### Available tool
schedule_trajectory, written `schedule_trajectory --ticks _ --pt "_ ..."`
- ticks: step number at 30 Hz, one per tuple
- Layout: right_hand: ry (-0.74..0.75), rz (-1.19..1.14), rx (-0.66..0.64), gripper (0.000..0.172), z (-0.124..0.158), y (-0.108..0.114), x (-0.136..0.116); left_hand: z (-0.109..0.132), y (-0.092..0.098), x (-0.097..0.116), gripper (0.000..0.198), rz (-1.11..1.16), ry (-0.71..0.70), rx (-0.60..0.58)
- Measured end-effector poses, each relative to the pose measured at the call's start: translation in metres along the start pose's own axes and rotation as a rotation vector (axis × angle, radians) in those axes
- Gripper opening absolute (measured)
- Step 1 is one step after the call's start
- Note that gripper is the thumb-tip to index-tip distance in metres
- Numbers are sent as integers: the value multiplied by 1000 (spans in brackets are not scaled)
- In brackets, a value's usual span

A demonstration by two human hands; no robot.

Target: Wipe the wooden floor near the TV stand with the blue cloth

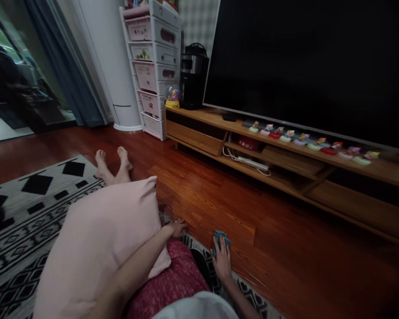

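I sit on a patterned rug (26, 212) with a pink pillow (99, 248) on my lap and my bare feet (113, 164) stretched out ahead. My left hand (177, 228) reaches past the pillow's right edge to the rug's border, fingers curled, and what they hold is too small to make out. My right hand (222, 259) lies flat on the wooden floor (252, 212), its fingers pressing a small blue-grey cloth (220, 238) against the boards.
A low wooden TV stand (286, 164) with a large dark TV (312, 66) and a row of small figurines (312, 144) runs along the right. White drawer tower (154, 66), black appliance (193, 77), snow globe (173, 97) and a curtained glass door (26, 75) stand beyond.
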State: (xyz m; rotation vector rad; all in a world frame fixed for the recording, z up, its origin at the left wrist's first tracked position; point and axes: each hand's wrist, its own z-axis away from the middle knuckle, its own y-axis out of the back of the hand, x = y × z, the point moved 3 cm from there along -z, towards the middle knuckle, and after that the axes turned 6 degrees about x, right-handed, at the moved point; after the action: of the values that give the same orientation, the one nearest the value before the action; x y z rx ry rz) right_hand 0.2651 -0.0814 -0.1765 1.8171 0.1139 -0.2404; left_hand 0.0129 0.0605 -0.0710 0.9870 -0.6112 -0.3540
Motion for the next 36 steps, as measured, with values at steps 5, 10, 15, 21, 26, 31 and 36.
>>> schedule_trajectory --ticks 5,10,15,21,26,31,36 --pt "-139 38 40 58 -73 5 8 3 3 0 59 -7 -16 14" --pt "-276 58 41 59 -117 7 14 3 4 -1 58 -12 -21 18" --pt "-91 33 -11 58 -79 1 -8 -1 0 -2 60 2 -9 9" --pt "108 -5 -82 54 -2 -7 -34 -5 -5 -5 61 19 8 -14" --pt "97 -1 -55 55 -34 3 -38 -2 -4 -4 61 12 -1 -18" --pt "-88 45 -40 59 -106 6 -34 1 1 -1 60 -4 -11 -4" --pt "-95 47 -48 59 -120 -1 -34 3 5 2 62 -23 -8 -5"
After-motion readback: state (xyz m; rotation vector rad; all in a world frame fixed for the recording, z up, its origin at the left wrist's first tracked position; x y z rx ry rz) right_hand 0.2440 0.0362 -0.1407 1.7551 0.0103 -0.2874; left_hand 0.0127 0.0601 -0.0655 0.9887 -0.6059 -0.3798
